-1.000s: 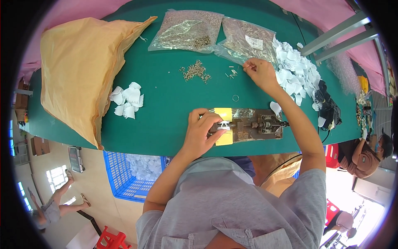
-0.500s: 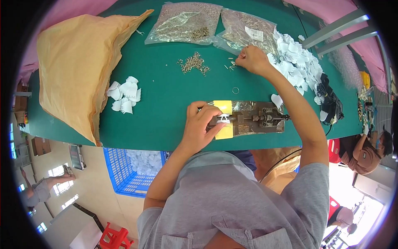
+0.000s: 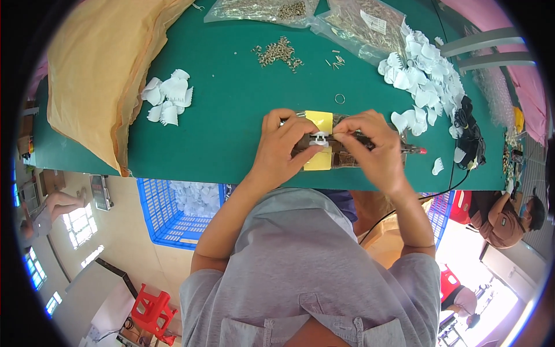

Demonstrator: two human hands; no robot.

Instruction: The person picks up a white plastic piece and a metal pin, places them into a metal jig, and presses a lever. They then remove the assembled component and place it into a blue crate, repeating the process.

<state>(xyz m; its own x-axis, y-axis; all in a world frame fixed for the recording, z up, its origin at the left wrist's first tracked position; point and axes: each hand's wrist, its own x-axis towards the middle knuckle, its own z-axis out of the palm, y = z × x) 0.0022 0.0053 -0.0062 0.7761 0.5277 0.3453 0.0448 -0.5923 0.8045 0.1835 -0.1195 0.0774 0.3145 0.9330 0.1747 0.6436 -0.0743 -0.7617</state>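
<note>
A small metal press tool (image 3: pixel 352 151) with yellow pads lies near the front edge of the green table (image 3: pixel 231 110). A small white plastic part (image 3: pixel 318 139) sits on it, between the pads. My left hand (image 3: pixel 281 151) pinches that white part from the left. My right hand (image 3: pixel 373 147) rests over the tool from the right, fingertips touching the same part; a tiny piece may be pinched there, but I cannot tell. The tool's red-tipped handle (image 3: pixel 421 151) sticks out to the right.
White plastic pieces lie in a small pile (image 3: pixel 166 101) at left and a large heap (image 3: pixel 425 75) at right. Small metal parts (image 3: pixel 280 53), clear bags (image 3: pixel 358 23), a tan sack (image 3: pixel 107 75) and a black cable (image 3: pixel 468 133) lie around. A blue crate (image 3: pixel 173 214) stands below the table edge.
My right hand came back from the metal parts at the far side to the tool, meeting my left hand at the white part.
</note>
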